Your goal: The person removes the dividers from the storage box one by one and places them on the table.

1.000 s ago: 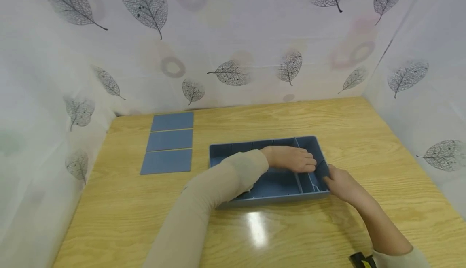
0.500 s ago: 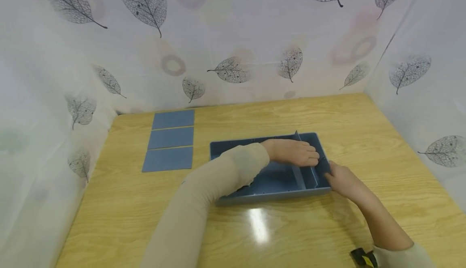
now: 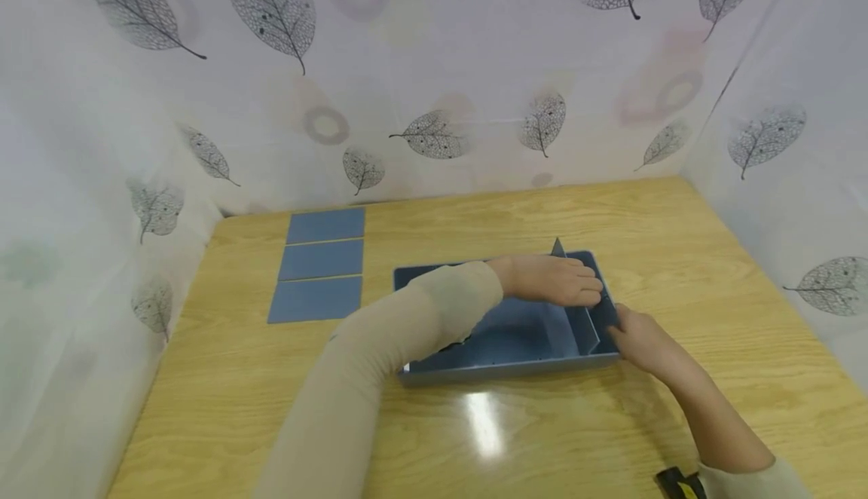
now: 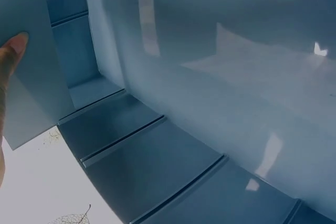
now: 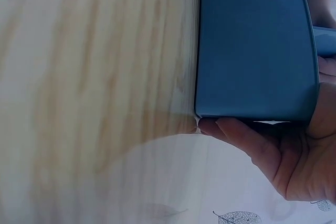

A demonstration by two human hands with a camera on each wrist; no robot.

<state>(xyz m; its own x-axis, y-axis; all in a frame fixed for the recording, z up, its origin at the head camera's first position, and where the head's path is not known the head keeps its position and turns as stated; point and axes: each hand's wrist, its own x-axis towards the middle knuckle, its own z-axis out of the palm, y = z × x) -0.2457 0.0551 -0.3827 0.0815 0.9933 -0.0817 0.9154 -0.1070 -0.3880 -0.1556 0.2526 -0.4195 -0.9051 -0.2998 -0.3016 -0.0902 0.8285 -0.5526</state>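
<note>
A long blue-grey storage box (image 3: pixel 502 372) stands on the table, with slot ribs (image 4: pixel 194 184) along its inner wall. My left hand (image 3: pixel 552 280) reaches across it to the right end and pinches a flat blue-grey divider panel (image 3: pixel 582 333). In the left wrist view, the thumb lies on the near face of the divider (image 4: pixel 39 77) and a fingertip shows at its far edge. One end of the divider rises above the box's back rim, tilted. My right hand (image 3: pixel 640 337) grips the box's right end wall (image 5: pixel 252 45), its fingers bent around a corner in the right wrist view.
Three flat blue-grey panels (image 3: pixel 320 259) lie in a row on the wooden table (image 3: pixel 224 393), left of the box. A leaf-printed white curtain (image 3: pixel 434 47) encloses the back and sides. A black strap piece (image 3: pixel 678 482) shows by the right sleeve.
The left hand has moved slightly right and lifted the divider, so its far end pokes above the back rim. The right hand keeps its hold on the box end.
</note>
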